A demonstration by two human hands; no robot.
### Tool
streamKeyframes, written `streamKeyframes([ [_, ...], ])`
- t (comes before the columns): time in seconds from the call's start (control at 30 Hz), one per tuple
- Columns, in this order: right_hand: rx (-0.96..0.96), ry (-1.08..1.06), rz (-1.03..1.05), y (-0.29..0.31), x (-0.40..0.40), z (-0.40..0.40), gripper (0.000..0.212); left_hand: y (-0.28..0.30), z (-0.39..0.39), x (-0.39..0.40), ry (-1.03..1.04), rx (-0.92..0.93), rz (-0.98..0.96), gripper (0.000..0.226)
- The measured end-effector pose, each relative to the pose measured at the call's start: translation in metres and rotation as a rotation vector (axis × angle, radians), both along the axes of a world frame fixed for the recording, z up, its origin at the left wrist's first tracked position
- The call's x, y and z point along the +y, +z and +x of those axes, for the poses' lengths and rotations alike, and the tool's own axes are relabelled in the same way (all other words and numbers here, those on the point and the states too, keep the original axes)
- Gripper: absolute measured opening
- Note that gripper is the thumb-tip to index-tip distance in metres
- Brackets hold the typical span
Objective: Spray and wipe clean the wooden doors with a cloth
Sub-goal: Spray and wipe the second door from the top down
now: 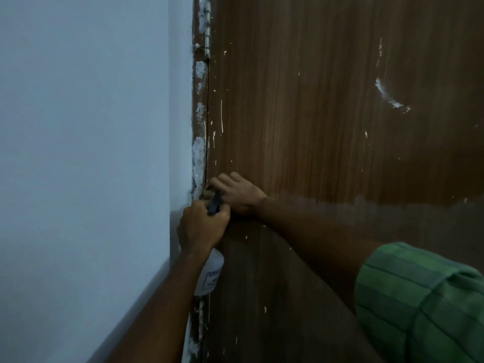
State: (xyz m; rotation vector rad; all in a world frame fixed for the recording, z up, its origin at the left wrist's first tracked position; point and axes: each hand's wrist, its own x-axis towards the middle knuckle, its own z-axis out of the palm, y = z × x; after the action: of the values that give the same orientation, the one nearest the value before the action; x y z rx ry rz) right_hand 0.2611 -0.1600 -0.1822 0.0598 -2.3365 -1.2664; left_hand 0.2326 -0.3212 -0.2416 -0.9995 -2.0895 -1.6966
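Wood fills most of the head view: one brown door (314,113) with vertical grain, standing at the right of one pale wall (83,127). Two hands are visible, one spray bottle, and no cloth that I can make out.

Many small white paint specks and drips cover the door, and a bigger white smear sits toward its upper right corner. The lower part looks darker and duller than the upper part, with an uneven border running across at the height of the hands. One painted hinge (207,30) is at the door's left edge near the top. Between wall and door runs the frame strip (199,106), brown with patches of white filler.

At the door's left edge, the left hand (201,226) is wrapped around the neck of the bottle (210,276), which is white with a label; its dark nozzle (215,203) points up toward the edge. The right hand (235,191) lies on the door just above, fingers reaching to the edge, touching the nozzle area. Whether something is under this hand, I cannot tell. One green striped sleeve (419,305) covers the lower right corner of the door.
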Motion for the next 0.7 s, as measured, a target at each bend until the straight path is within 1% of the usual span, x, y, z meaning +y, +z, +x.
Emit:
streamKeyframes([
  [0.07, 0.191, 0.048, -0.132, 0.009, 0.000, 0.004, 0.065, -0.007, 0.000, 0.002, -0.001, -0.023, -0.094, 0.034],
  [0.1, 0.238, 0.060, -0.163, 0.011, 0.001, 0.004, 0.069, -0.012, -0.001, 0.004, -0.001, -0.045, -0.138, 0.033],
  [0.2, 0.256, 0.043, -0.156, 0.012, -0.001, 0.003, 0.073, -0.030, -0.004, 0.010, -0.033, -0.088, -0.239, 0.032],
  [0.27, 0.275, 0.031, -0.148, 0.008, -0.003, 0.000, 0.074, -0.038, -0.003, 0.012, -0.038, -0.079, -0.221, 0.033],
  [0.37, 0.309, 0.005, -0.156, -0.016, -0.004, 0.001, 0.072, -0.041, -0.006, 0.009, 0.009, -0.032, -0.094, 0.035],
  [0.4, 0.290, 0.019, -0.144, -0.031, -0.004, 0.004, 0.067, -0.040, -0.007, 0.008, 0.015, -0.022, -0.038, 0.036],
  [0.43, 0.223, 0.032, -0.122, -0.048, -0.003, 0.006, 0.062, -0.038, -0.009, 0.007, 0.019, -0.018, 0.019, 0.036],
  [0.47, 0.107, 0.026, -0.085, -0.062, -0.003, 0.010, 0.060, -0.034, -0.010, 0.005, 0.032, -0.016, 0.073, 0.036],
  [0.53, -0.188, -0.024, 0.026, -0.082, -0.004, 0.017, 0.060, -0.023, -0.009, 0.000, 0.051, 0.004, 0.163, 0.034],
  [0.57, -0.263, -0.034, 0.088, -0.082, -0.005, 0.018, 0.061, -0.015, -0.006, -0.002, 0.052, 0.021, 0.199, 0.035],
  [0.6, -0.262, -0.044, 0.092, -0.081, -0.008, 0.015, 0.061, -0.011, -0.006, -0.005, 0.041, 0.036, 0.228, 0.036],
  [0.63, -0.188, -0.056, 0.042, -0.073, -0.011, 0.013, 0.061, -0.003, -0.006, -0.007, 0.023, 0.045, 0.257, 0.035],
  [0.67, -0.055, -0.058, -0.052, -0.066, -0.015, 0.011, 0.063, 0.002, -0.007, -0.009, 0.006, 0.054, 0.279, 0.035],
  [0.7, 0.123, -0.054, -0.183, -0.059, -0.018, 0.010, 0.065, 0.005, -0.008, -0.010, -0.011, 0.066, 0.295, 0.035],
])
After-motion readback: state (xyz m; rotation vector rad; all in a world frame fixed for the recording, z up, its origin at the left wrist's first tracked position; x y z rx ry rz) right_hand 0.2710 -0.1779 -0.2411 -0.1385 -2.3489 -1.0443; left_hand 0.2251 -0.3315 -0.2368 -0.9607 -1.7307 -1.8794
